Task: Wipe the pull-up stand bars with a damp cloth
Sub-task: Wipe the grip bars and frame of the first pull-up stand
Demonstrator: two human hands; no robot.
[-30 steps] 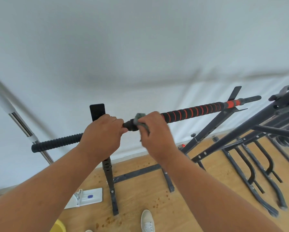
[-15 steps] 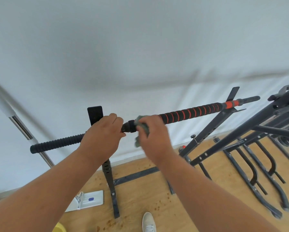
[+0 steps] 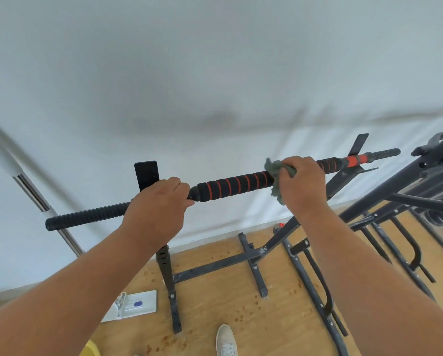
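The pull-up bar [image 3: 236, 185] runs from lower left to upper right, with black ribbed ends and a black-and-red foam grip in the middle. My left hand [image 3: 156, 204] grips the bar just left of the foam section. My right hand [image 3: 302, 183] is wrapped around the bar further right, holding a grey-green cloth [image 3: 275, 176] against the foam. Part of the cloth hangs below the bar. The stand's black uprights and base [image 3: 215, 267] rest on the wooden floor below.
A white wall lies close behind the bar. More black exercise frames [image 3: 405, 201] crowd the right side. A chrome pole [image 3: 33, 191] leans at the left. A white flat device [image 3: 133, 304], a yellow object [image 3: 90, 349] and my shoe [image 3: 225, 340] are on the floor.
My right hand slid the cloth to the right along the foam grip, away from my left hand, which stayed in its place on the bar.
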